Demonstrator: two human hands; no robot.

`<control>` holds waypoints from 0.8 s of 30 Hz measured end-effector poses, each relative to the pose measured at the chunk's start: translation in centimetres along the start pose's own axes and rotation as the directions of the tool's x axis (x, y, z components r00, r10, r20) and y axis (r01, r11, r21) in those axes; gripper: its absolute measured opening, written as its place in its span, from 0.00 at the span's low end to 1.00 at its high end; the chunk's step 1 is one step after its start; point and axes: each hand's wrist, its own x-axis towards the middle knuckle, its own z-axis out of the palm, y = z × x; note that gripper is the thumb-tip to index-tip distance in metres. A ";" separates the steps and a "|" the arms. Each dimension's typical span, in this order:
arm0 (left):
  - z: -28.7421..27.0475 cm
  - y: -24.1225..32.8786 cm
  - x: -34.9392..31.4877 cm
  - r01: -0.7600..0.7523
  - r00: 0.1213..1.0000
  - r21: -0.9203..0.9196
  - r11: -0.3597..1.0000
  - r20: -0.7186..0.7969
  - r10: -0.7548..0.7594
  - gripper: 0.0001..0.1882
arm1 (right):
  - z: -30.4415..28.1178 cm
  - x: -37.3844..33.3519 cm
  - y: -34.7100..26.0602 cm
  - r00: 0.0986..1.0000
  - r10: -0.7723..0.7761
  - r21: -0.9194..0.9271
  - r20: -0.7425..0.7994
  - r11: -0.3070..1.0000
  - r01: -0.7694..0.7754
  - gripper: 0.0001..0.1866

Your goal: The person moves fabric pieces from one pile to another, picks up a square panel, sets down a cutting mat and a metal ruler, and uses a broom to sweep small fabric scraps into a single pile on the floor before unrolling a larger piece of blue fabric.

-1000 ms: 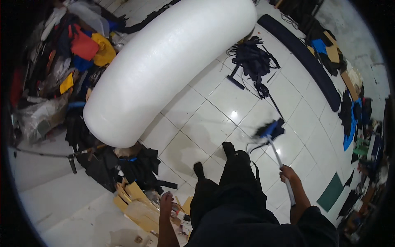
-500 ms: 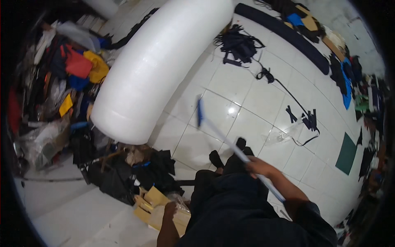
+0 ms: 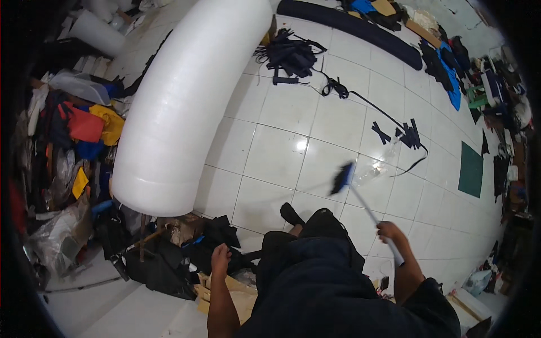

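Note:
My right hand [image 3: 390,230] is wrapped round the pale handle of a broom [image 3: 365,204]. The broom's blue head with dark bristles points away from me, beside a clear plastic sheet [image 3: 372,170] on the white tiled floor; I cannot tell whether the bristles touch the tiles. My left hand [image 3: 221,259] hangs at my left side with its fingers curled in and nothing seen in them. Below it lie black fabric scraps [image 3: 217,239] and brown cardboard [image 3: 239,298].
A big white foam roll [image 3: 169,107] lies at the left. Piled clothes and bags [image 3: 84,124] line the left side. Ahead are a heap of black straps [image 3: 290,53], a long dark fabric roll [image 3: 349,28] and strap pieces [image 3: 410,135]. A green mat [image 3: 470,169] lies right.
The broom has swung rightward across the floor, from near the foam roll toward the plastic sheet. My right hand moved right with it; my left hand rose slightly. The view has shifted.

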 end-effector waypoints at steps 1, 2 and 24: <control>0.9 0.2 0.5 -0.002 1.000 0.050 0.999 0.006 0.002 0.14 | -0.9 -0.9 1.2 0.906 0.405 0.372 0.125 0.827 -0.421 0.13; 2.9 0.7 1.4 -0.018 0.996 0.120 0.993 0.085 0.008 0.13 | -0.7 -1.9 6.8 0.884 0.464 0.222 0.052 0.858 -0.464 0.07; 5.4 5.1 3.4 0.025 0.956 0.241 0.970 0.277 -0.093 0.15 | 0.1 25.1 -33.4 0.895 -0.392 -0.172 0.211 0.887 0.429 0.25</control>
